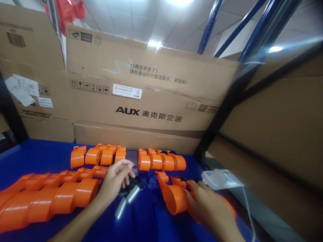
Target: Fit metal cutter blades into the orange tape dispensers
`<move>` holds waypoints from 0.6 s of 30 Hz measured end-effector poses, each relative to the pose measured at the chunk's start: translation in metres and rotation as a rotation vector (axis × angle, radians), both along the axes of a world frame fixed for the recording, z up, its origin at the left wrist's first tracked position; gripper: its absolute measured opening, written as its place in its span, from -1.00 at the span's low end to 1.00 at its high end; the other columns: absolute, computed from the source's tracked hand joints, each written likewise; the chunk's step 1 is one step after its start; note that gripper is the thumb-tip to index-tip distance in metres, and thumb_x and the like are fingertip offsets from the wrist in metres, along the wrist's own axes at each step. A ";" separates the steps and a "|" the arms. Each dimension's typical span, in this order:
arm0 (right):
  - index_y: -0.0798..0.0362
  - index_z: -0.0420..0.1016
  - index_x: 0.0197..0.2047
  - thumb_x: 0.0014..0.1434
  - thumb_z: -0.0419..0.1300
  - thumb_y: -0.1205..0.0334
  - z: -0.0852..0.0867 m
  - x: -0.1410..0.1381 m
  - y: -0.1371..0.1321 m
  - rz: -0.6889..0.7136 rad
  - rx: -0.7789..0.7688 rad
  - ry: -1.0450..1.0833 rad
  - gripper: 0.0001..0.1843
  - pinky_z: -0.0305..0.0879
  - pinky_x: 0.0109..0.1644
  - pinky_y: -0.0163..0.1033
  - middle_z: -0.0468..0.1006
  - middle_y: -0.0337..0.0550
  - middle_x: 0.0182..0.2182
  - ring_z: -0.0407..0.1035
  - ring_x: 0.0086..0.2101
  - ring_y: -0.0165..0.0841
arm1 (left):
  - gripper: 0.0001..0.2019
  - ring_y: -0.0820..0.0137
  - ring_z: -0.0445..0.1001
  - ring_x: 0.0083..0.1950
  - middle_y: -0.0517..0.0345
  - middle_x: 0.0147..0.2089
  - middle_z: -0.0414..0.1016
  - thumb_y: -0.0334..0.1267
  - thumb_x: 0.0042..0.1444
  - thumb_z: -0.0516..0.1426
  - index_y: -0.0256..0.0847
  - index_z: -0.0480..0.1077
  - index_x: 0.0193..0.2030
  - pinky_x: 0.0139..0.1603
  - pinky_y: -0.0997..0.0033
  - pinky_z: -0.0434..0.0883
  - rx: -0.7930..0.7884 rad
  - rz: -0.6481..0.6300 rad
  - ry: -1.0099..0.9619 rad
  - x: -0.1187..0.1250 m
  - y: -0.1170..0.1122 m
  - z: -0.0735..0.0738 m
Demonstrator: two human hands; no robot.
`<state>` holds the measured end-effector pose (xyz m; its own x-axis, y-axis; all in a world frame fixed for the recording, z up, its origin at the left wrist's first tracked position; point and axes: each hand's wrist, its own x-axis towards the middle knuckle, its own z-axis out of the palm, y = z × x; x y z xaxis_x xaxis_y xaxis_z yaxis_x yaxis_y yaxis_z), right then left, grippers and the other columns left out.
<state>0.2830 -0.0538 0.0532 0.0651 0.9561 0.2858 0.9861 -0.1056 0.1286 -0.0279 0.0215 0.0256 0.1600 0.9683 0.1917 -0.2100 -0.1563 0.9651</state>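
Observation:
My left hand (118, 178) is raised over the blue surface in front of a phone (132, 159), its fingers loosely bent and apart, with nothing visible in them. Below it lie two shiny silver strips (133, 194) and some dark small pieces. My right hand (205, 201) has its fingers around an orange plastic part at the right, one of a few ring-shaped parts with a projecting tab; the palm hides most of it. Beside its thumb is another orange ring-shaped part (174, 198). Dark blue crumpled material (151, 183) sits between the hands.
A long row of nested orange parts (45, 201) fills the left front; a shorter row (156, 161) stands at the back by the phone. Behind is a cardboard wall (151, 101). A clear plastic box (222, 178) with a white cable lies at the right edge.

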 end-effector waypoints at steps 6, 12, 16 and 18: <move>-0.10 0.61 -0.10 0.30 0.08 0.20 0.017 -0.009 -0.001 0.071 0.052 -0.012 -0.73 0.29 -0.30 -0.15 0.63 -0.07 -0.28 0.53 -0.32 -0.15 | -0.69 0.46 0.35 -0.58 0.10 -0.38 0.58 0.02 0.15 0.21 -0.19 0.50 -0.16 -0.63 0.50 0.22 -0.018 -0.042 0.009 0.001 -0.002 -0.001; -0.05 0.62 -0.26 0.30 0.08 0.12 0.037 -0.012 -0.003 0.169 0.248 -0.022 -0.72 0.26 -0.29 -0.11 0.62 -0.02 -0.32 0.47 -0.34 -0.12 | -0.71 0.46 0.34 -0.58 0.09 -0.39 0.58 0.01 0.16 0.21 -0.18 0.51 -0.18 -0.64 0.50 0.19 -0.011 -0.067 0.012 0.003 -0.004 0.001; -0.06 0.60 -0.25 0.34 0.00 0.12 0.058 -0.028 -0.010 0.207 0.390 0.005 -0.66 0.29 -0.24 -0.03 0.62 0.00 -0.27 0.43 -0.31 -0.08 | -0.72 0.45 0.34 -0.57 0.09 -0.39 0.58 0.00 0.18 0.20 -0.17 0.51 -0.19 -0.62 0.49 0.20 0.000 -0.075 0.015 0.004 -0.006 0.001; -0.06 0.59 -0.27 0.35 -0.01 0.11 0.072 -0.045 -0.017 0.227 0.483 0.016 -0.66 0.28 -0.23 0.01 0.62 0.03 -0.24 0.41 -0.29 -0.05 | -0.74 0.43 0.36 -0.54 0.10 -0.40 0.58 -0.01 0.19 0.20 -0.17 0.52 -0.19 -0.58 0.48 0.23 0.014 -0.070 0.029 0.004 -0.006 0.001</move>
